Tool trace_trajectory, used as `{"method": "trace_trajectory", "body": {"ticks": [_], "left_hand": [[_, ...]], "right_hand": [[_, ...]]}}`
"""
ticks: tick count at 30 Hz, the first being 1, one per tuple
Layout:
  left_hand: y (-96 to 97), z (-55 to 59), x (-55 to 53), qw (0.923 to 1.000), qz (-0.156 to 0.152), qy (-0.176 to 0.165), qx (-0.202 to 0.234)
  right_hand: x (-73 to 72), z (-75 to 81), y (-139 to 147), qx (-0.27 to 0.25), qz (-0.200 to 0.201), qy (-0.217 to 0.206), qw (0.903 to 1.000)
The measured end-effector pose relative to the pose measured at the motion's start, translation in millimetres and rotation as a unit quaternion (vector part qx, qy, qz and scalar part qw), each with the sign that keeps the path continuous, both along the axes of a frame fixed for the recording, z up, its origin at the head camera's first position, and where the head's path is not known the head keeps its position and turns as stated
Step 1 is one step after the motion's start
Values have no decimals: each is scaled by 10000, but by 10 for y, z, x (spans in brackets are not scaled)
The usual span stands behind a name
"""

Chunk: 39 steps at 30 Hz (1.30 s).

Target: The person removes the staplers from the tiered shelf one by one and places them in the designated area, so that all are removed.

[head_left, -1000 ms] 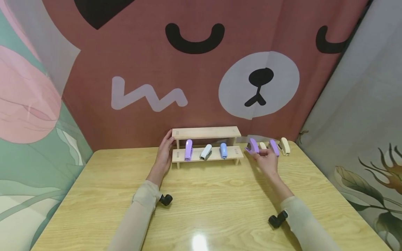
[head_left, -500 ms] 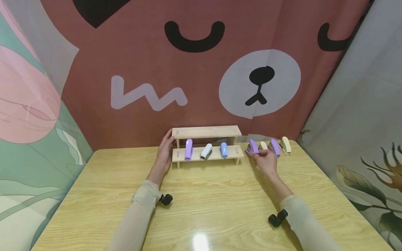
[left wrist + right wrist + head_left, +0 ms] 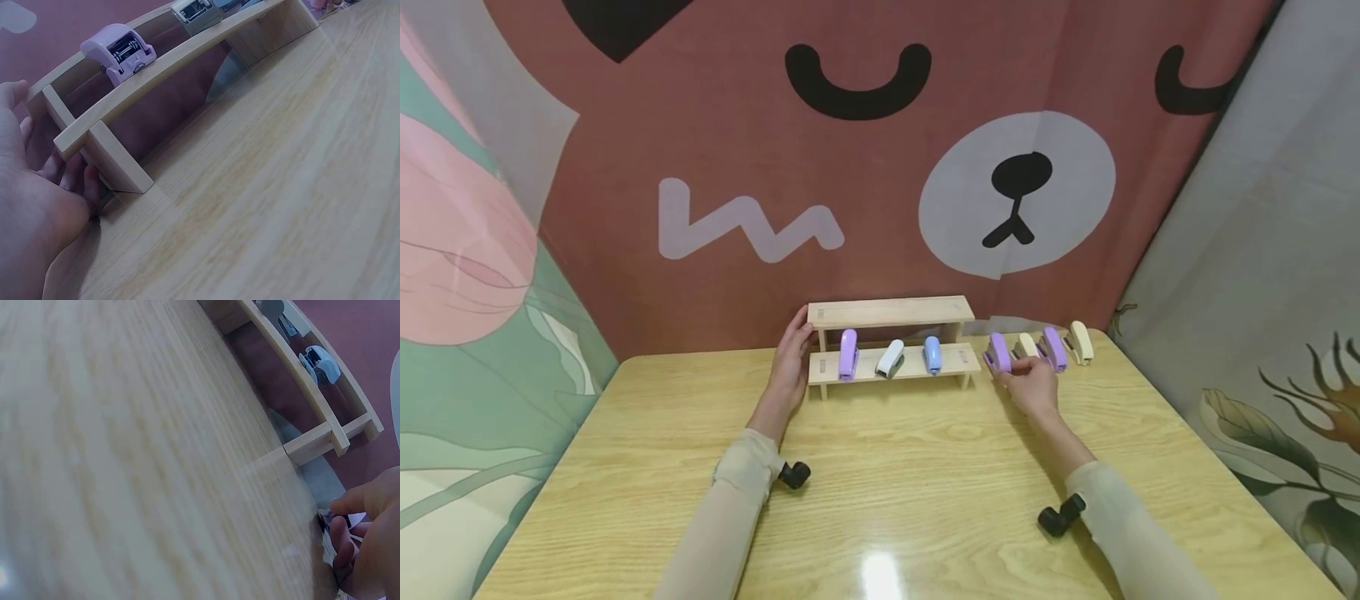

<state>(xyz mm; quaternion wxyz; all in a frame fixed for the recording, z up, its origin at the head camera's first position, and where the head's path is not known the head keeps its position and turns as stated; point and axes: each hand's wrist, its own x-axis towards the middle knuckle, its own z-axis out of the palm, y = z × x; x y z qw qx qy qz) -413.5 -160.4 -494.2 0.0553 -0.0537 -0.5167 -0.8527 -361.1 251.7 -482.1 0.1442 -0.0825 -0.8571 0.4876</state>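
Observation:
A two-step wooden shelf stands at the back of the table. My left hand holds its left end, the fingers bent against the side in the left wrist view. On the lower step stand a purple stapler, a white stapler set at a slant and a light blue stapler. Right of the shelf, my right hand pinches the lower part of another purple stapler on the table. In the right wrist view, the fingers largely cover that stapler.
Beyond my right hand are a cream stapler, partly hidden, a purple stapler and another cream stapler in a row. A printed curtain hangs directly behind the wooden table.
The purple stapler in my right hand has turned a little and shifted slightly left, showing more of the cream one beside it. My left hand stays on the shelf.

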Motion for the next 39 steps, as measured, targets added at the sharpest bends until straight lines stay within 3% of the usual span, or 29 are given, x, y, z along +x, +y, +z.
{"method": "trace_trajectory", "body": {"ticks": [12,29,39], "left_hand": [[4,4,22,10000,14,31,-78],[-21,-8,44,9999,-58,2,-113],[-17,-9,32,9999,-57,39,-129]], "right_hand": [[-17,-67,4,309,-196,-5,9993],[84,17,28,230,218,-420,9986],[131,185,2,598,171,165,9979]]}}
